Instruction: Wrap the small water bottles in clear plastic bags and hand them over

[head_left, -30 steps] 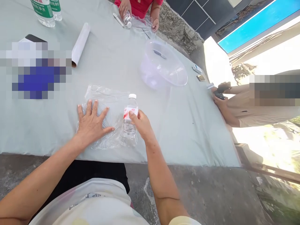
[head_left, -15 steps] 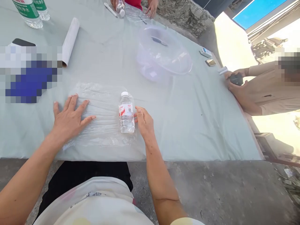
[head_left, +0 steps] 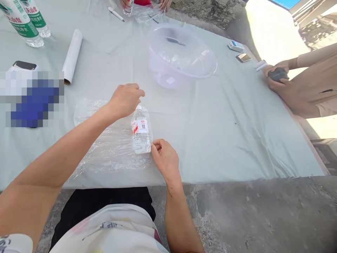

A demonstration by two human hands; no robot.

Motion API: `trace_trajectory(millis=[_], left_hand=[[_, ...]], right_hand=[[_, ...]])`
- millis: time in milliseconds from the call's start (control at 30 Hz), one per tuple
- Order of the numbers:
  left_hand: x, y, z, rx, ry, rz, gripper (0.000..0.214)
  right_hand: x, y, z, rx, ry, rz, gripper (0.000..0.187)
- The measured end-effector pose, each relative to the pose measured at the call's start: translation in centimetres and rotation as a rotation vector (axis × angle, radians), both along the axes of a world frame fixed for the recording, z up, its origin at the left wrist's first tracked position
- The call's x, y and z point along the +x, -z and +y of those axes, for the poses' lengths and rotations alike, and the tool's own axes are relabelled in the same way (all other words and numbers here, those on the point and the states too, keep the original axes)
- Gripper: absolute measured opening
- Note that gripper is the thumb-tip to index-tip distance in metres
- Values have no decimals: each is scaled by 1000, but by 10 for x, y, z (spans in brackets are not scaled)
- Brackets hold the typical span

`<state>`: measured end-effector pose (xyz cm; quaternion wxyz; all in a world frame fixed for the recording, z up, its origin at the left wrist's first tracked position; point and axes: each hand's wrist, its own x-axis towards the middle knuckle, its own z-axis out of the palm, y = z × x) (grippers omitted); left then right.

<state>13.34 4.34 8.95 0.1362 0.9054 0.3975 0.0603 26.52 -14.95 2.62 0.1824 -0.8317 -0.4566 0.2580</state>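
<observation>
A small clear water bottle [head_left: 141,137] with a white and red label lies on a sheet of clear plastic film [head_left: 113,147], cap pointing away from me. My left hand [head_left: 125,99] is over the cap end, its fingers curled together; whether film or the cap is between them is hidden. By the bottle's base on the right, my right hand [head_left: 166,157] is closed, thumb and fingertips pinched at the film's right edge.
Beyond the film stands a clear plastic basin [head_left: 181,63]. At left are a white roll [head_left: 73,58], a phone [head_left: 25,65] and two large water bottles [head_left: 25,26]. One person's hands [head_left: 279,75] hold a dark object at right; another person's hands [head_left: 164,5] handle film opposite.
My left hand has lifted off the film's left side and moved right to the bottle's cap. My right hand has slid toward the bottle's base, fingers now pinched.
</observation>
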Motion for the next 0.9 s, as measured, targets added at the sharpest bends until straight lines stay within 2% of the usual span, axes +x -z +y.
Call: trace_trajectory(millis=[67,133,200,300,400,533,700,800,900], left_hand=[[35,4,27,-106,119,131,41],[62,8,44,-181,135,228,33],[78,11,49,-213,147,288,23],[88,11,47,-215,207,407,12],[85,8,46,-226,283,476,13],[70,7,51,-231,347,355,22],[56,8,62,-293,336,259,41],[49,2,66,-309,324,254,41],[40,-5,65,-282,328,251,33]], right_hand=[[-2,1,-8,-7,-8,2,24],[-4,4,-13,-1,-23,-12,19],[-6,6,-16,11,-51,-43,13],[-7,8,-17,60,-86,-55,14],[-8,9,-19,133,-19,33,15],[-8,12,-21,190,141,257,18],[-10,14,-22,243,260,561,15],[-12,12,-22,293,265,589,26],[-19,10,-22,300,254,487,43]])
